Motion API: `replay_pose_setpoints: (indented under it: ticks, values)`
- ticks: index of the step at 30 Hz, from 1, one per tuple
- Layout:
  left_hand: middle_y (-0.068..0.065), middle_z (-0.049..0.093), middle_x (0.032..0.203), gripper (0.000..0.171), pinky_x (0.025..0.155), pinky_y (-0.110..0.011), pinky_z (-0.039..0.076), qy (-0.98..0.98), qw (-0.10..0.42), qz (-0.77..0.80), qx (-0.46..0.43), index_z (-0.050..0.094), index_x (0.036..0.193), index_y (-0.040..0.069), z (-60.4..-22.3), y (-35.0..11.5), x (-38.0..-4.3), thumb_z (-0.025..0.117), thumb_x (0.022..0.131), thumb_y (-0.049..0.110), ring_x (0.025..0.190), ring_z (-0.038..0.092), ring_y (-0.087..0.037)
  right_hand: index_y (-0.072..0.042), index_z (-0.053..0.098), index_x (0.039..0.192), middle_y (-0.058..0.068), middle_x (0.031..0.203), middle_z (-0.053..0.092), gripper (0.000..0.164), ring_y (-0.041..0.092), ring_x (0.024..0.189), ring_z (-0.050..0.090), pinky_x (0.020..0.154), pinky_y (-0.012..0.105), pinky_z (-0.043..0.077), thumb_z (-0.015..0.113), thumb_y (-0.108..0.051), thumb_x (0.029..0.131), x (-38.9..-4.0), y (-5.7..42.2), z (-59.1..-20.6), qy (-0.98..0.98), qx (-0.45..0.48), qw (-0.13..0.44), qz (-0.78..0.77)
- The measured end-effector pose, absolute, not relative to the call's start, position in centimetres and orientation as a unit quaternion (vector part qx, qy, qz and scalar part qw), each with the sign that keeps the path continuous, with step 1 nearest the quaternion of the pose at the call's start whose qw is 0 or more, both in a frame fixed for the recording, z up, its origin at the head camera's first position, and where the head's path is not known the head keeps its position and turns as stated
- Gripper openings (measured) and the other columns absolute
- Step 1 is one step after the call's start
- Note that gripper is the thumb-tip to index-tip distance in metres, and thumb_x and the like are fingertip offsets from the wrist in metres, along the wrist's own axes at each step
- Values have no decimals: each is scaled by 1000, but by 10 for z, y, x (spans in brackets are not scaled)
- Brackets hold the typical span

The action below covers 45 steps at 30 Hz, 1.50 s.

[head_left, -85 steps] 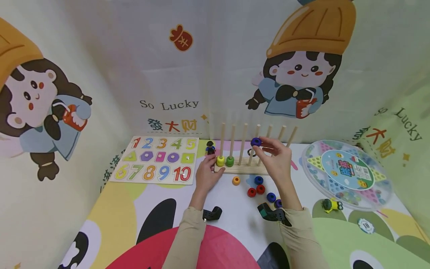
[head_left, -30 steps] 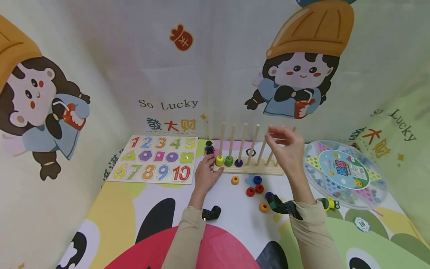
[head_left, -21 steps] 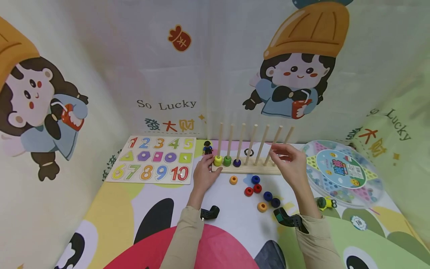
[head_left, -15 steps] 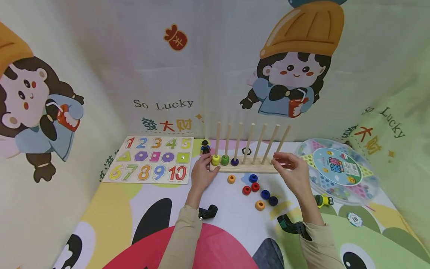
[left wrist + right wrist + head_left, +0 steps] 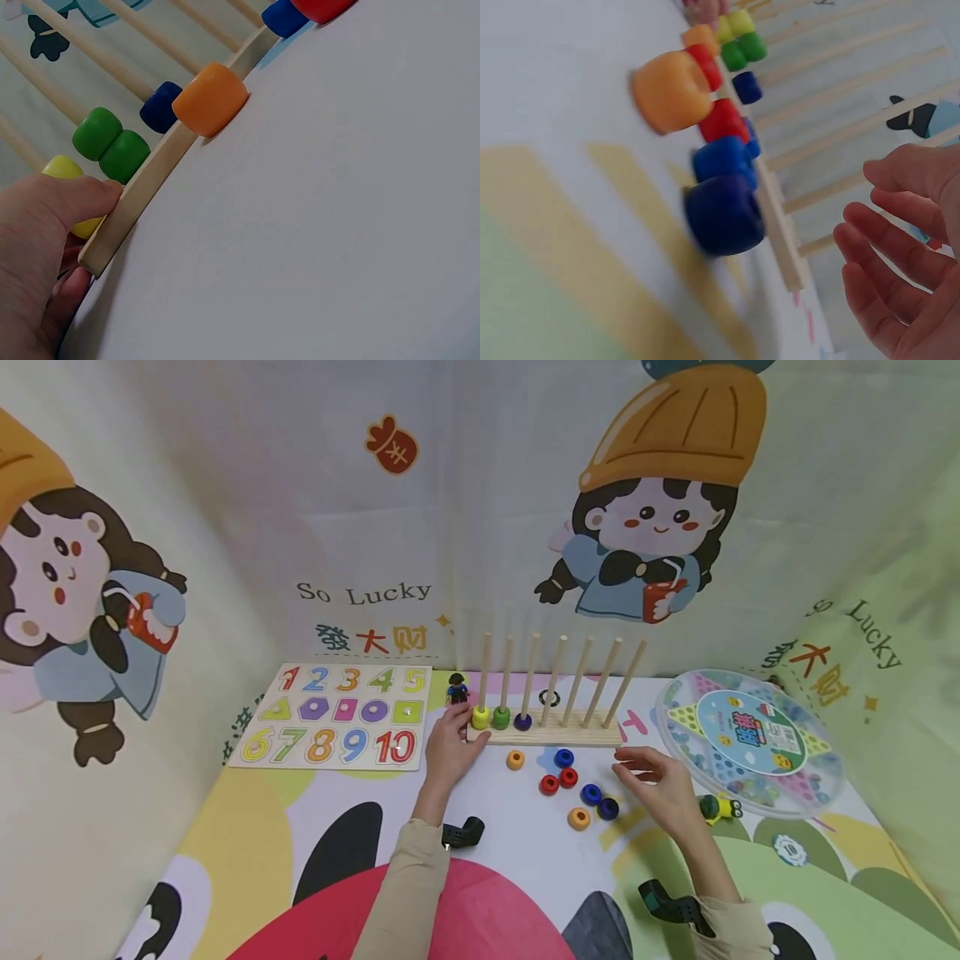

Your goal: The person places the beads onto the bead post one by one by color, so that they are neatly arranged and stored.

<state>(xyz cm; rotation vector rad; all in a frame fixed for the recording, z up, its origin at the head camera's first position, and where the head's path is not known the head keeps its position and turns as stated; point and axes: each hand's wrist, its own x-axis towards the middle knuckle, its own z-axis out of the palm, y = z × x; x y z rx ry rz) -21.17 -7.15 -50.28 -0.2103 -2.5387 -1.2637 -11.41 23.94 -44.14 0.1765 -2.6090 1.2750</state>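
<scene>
My left hand (image 5: 450, 756) grips the left end of a wooden peg rack (image 5: 577, 737), thumb on its front edge in the left wrist view. Yellow beads (image 5: 481, 718) sit on the first peg. Two green beads (image 5: 112, 144) are stacked on the second, and one dark blue bead (image 5: 522, 722) on the third. Bare pegs stand to their right. My right hand (image 5: 663, 789) hovers right of the loose beads, fingers loosely bent and holding nothing. Before the rack lie orange beads (image 5: 579, 818), red beads (image 5: 549, 785), blue beads (image 5: 591, 794) and a dark blue bead (image 5: 608, 809).
A number puzzle board (image 5: 330, 718) lies at the left. Behind the rack's left end stands a small toy figure (image 5: 457, 688). To the right are a round clear game box (image 5: 750, 739), a yellow-green toy (image 5: 722, 808) and a white round token (image 5: 791, 850). A printed curtain hangs behind.
The dark blue bead my right hand held has gone onto the third peg. That hand then moved right and down, away from the rack. My left hand keeps its grip.
</scene>
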Motion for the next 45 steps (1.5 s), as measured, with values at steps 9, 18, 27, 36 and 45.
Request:
replay_pose_setpoints:
  ticks: [9,18,27,36,45]
  values:
    - [-11,58,134,51,84,-39,54,-885,151,-435,-68,65,126,-1,-502,-75,-212,80,83,23,111,58,-30,-1,69,115,12,107,71,30,15,91,68,77,23,54,73,-16,90,-100,240,-457,-894,57,46,441]
    - [-12,58,134,51,83,-38,54,-883,147,-441,-66,65,126,-1,-501,-77,-212,80,83,21,108,58,-30,2,69,114,11,103,71,36,18,88,68,72,26,56,80,-9,81,-89,238,-466,-897,96,29,430]
    - [-9,57,135,51,85,-35,55,-883,127,-448,-59,65,127,0,-505,-75,-212,79,83,23,110,58,-27,0,71,108,9,101,71,37,14,86,65,71,25,55,84,-2,74,-83,235,-470,-906,83,37,414]
    - [-9,58,134,52,84,-35,55,-883,138,-444,-64,65,126,0,-503,-72,-214,80,82,23,109,58,-27,2,72,106,11,98,71,33,9,82,66,69,24,56,82,2,75,-83,237,-469,-898,95,81,422]
    - [-9,57,135,53,84,-38,53,-885,132,-441,-67,64,128,-1,-502,-72,-213,79,83,24,107,58,-27,3,72,107,15,99,71,31,6,82,67,68,22,56,80,2,77,-88,230,-457,-881,88,152,438]
